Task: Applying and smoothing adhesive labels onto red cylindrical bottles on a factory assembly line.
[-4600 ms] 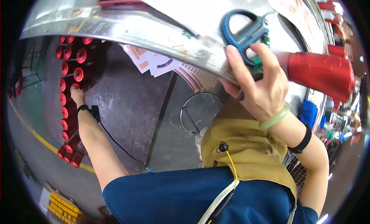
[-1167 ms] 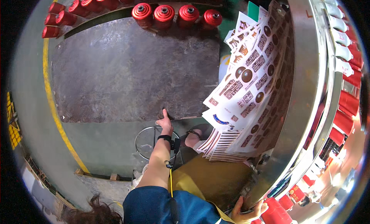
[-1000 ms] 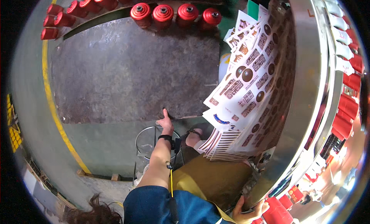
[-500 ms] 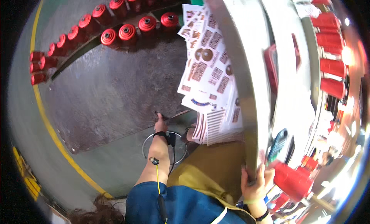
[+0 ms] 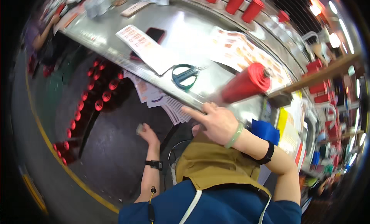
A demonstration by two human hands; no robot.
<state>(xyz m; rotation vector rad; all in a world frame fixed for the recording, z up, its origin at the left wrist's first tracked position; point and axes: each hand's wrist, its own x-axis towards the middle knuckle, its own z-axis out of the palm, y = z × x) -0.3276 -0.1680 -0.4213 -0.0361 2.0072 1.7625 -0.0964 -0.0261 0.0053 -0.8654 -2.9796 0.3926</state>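
My left hand (image 5: 149, 135) is low beside the bench, its fingers closed around a small pale thing (image 5: 139, 128) that I cannot make out. At the bench's front edge is my right hand (image 5: 219, 124), back upward, index finger stretched out and holding nothing that I can see. Just beyond it a red ribbed cylinder (image 5: 246, 84) with a metal tip stands tilted in the picture on the metal bench (image 5: 185, 25). Scissors with dark green handles (image 5: 184, 76) lie near the edge. Printed label sheets (image 5: 169, 106) hang below the bench edge, left of my right hand.
A phone (image 5: 155, 34) lies partly under a label strip (image 5: 140, 46). More label sheets (image 5: 246, 50) spread behind the cylinder. Red cylinders (image 5: 99, 105) stand in rows at the lower left. A wooden bar (image 5: 320, 77) juts in at right. Another person (image 5: 38, 39) is at far left.
The view has swung toward the bench, bringing its top into sight. My right hand has come off its grip at the bench edge, and its index finger now points out. My left hand remains low.
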